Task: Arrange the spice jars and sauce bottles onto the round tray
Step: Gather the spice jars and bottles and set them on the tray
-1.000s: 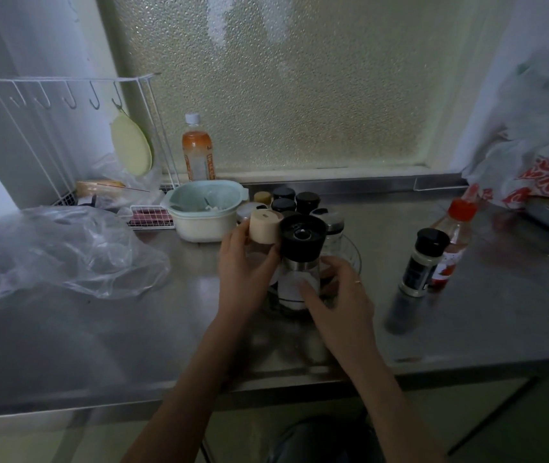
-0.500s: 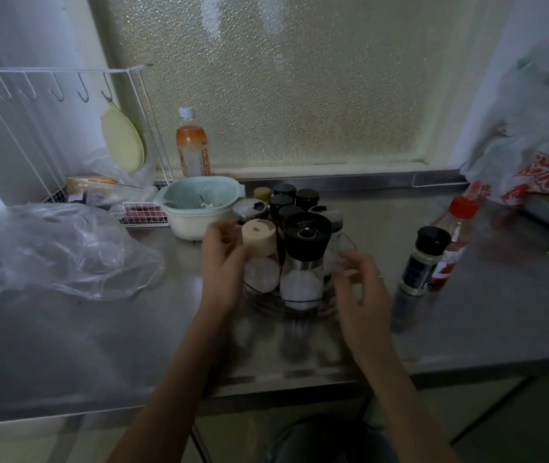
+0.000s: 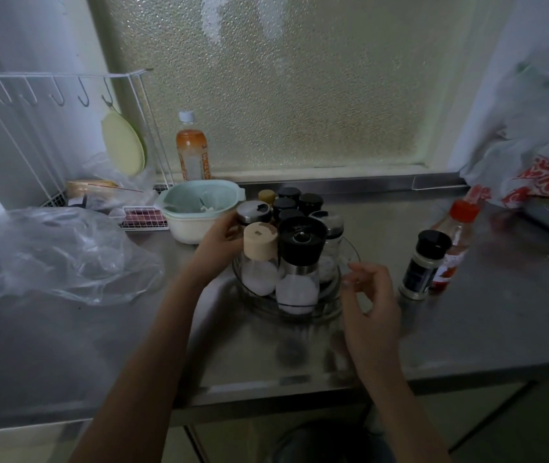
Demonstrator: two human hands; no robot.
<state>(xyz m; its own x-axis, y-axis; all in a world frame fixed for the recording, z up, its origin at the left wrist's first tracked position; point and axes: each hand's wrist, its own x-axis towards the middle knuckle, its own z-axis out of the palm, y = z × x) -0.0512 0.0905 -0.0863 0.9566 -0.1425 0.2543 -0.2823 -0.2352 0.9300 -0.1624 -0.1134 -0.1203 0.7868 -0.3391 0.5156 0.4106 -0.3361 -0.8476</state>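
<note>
A clear round tray (image 3: 334, 307) sits mid-counter and holds several jars. At its front stand a beige-capped jar (image 3: 259, 243) and a black-topped grinder (image 3: 301, 242), with a steel-lidded jar (image 3: 253, 212) and several black-lidded jars (image 3: 309, 201) behind. My left hand (image 3: 218, 243) is against the tray's left side, thumb by the steel-lidded jar, its fingertips hidden behind the beige-capped jar. My right hand (image 3: 368, 300) hovers at the tray's right rim, fingers apart and holding nothing. Right of the tray, on the counter, stand a black-capped spice jar (image 3: 425, 265) and a red-capped sauce bottle (image 3: 456, 243).
A pale green bowl (image 3: 199, 208) sits just left of the tray. A crumpled clear plastic bag (image 3: 52, 252) covers the left counter. An orange drink bottle (image 3: 192, 152) and a white wire rack (image 3: 56, 105) stand behind. Bags (image 3: 540, 168) pile at the right.
Both hands let go of the two front jars, which now stand on the tray. My left hand moved back toward the steel-lidded jar; my right hand drew off to the right rim.
</note>
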